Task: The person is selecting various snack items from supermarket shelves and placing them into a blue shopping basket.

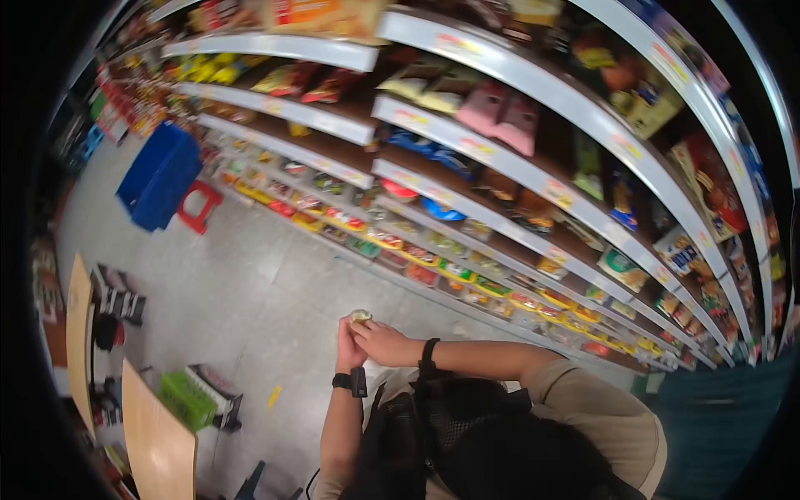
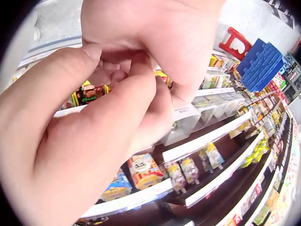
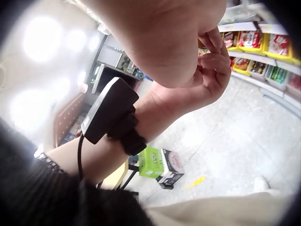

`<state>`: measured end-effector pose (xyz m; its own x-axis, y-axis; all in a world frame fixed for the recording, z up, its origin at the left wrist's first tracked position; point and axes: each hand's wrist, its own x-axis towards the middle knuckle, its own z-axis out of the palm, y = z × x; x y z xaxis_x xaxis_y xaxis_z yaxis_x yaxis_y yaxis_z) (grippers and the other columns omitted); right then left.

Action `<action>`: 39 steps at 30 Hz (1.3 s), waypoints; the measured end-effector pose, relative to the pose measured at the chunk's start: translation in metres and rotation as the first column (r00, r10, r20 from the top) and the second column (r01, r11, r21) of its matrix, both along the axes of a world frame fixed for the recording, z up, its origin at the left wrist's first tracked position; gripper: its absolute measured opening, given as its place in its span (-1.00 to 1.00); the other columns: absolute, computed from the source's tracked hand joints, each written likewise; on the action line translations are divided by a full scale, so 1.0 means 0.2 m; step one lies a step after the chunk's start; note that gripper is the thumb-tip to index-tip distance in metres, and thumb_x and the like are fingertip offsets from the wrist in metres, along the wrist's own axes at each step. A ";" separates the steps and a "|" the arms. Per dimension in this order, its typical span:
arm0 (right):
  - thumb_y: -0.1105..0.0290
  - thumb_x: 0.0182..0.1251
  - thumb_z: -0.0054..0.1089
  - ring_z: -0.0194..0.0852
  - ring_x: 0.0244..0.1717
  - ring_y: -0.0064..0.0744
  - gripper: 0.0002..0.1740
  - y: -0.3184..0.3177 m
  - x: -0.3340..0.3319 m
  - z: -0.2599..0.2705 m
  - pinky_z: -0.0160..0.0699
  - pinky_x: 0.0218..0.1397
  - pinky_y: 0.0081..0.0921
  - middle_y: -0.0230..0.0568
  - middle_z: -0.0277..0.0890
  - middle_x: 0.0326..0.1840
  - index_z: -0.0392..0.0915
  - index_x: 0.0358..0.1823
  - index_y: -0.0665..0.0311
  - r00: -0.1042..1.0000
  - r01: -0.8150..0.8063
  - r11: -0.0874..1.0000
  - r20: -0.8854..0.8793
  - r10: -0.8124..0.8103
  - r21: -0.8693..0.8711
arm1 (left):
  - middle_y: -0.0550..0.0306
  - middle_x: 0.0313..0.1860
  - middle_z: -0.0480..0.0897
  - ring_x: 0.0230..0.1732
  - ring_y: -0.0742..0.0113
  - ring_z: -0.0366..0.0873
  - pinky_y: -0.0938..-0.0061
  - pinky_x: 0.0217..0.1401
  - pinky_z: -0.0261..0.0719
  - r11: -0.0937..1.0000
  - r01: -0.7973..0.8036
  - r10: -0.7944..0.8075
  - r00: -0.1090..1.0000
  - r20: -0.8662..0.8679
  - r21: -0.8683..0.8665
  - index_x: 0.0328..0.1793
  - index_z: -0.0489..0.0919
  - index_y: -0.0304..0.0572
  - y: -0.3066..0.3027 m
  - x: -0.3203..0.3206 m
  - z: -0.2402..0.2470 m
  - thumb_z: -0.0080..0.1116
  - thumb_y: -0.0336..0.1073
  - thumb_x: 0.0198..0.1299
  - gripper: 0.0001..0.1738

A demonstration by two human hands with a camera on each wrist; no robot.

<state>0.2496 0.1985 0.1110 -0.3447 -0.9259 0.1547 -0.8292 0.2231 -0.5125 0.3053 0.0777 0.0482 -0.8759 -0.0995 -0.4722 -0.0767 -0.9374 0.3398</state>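
A small pale green-yellow item point(image 1: 361, 316) shows at the fingertips of my two hands, which meet in front of my body. My left hand point(image 1: 348, 352) curls its thumb and fingers at the item from the left. From the right, my right hand point(image 1: 388, 345) pinches at it too. In the left wrist view my left hand point(image 2: 99, 117) is curled against my right hand point(image 2: 155, 33), and the item is hidden. In the right wrist view the palm of my right hand point(image 3: 164, 42) covers most of the item, with the left hand point(image 3: 207, 89) beyond it.
Shelves point(image 1: 500, 158) of packaged snacks run along the right and top. A blue crate point(image 1: 158, 177) and a red stool point(image 1: 198, 207) stand at the far left on the grey floor. A wooden table point(image 1: 158, 433) and a green box point(image 1: 187, 398) stand at the lower left.
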 end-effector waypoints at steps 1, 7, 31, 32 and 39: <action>0.44 0.13 0.04 0.37 0.10 -0.01 -0.78 -0.10 0.06 -0.05 0.46 0.13 -0.23 -0.05 0.41 0.04 0.55 -0.22 0.37 0.990 -0.134 0.990 -0.047 0.136 0.031 | 0.16 -0.21 0.64 -0.12 0.29 0.58 0.39 0.02 0.52 0.999 -0.036 0.036 0.999 0.011 -0.037 -0.13 0.56 -0.13 -0.11 0.10 0.00 -0.10 -0.06 0.31 -0.66; 0.27 0.26 0.11 0.55 -0.18 -0.19 -0.74 -0.58 0.14 0.03 0.54 -0.05 -0.27 -0.09 0.55 -0.18 0.57 -0.13 0.26 0.783 -0.293 0.954 0.591 0.197 0.070 | 0.07 -0.13 0.61 -0.17 0.19 0.55 0.28 -0.06 0.54 0.995 -0.102 0.102 0.995 0.000 -0.010 0.09 0.46 -0.08 -0.61 0.58 -0.02 -0.02 -0.12 0.21 -0.63; 0.30 0.30 0.30 0.44 -0.34 -0.69 -0.68 -3.31 -0.26 0.00 0.42 -0.23 -0.68 -0.39 0.54 -0.32 0.43 -0.03 0.26 0.317 -0.330 0.933 0.914 0.252 -0.143 | 0.16 0.09 0.57 0.08 0.38 0.54 0.48 0.10 0.52 0.905 -0.106 0.200 0.961 0.192 -0.412 0.28 0.40 -0.20 -3.10 0.44 0.43 0.02 -0.27 0.37 -0.61; 0.31 0.30 0.30 0.44 -0.34 -0.69 -0.69 -3.43 -0.26 0.08 0.42 -0.23 -0.69 -0.40 0.54 -0.31 0.43 -0.04 0.26 0.368 -0.347 0.929 0.893 0.260 -0.128 | 0.18 0.09 0.57 0.08 0.39 0.54 0.49 0.09 0.52 0.905 -0.153 0.228 0.962 0.148 -0.397 0.28 0.40 -0.18 -3.20 0.47 0.43 0.02 -0.25 0.38 -0.61; 0.40 0.29 0.28 0.45 -0.29 -0.71 -0.71 -4.15 -0.20 0.16 0.44 -0.20 -0.67 -0.42 0.56 -0.25 0.46 -0.01 0.26 0.202 -0.488 0.864 0.948 0.248 -0.122 | 0.13 -0.05 0.63 -0.15 0.35 0.62 0.47 0.00 0.54 0.899 -0.317 0.365 0.924 0.116 -0.302 0.22 0.43 -0.18 -3.70 0.56 0.50 -0.25 0.07 0.47 -0.49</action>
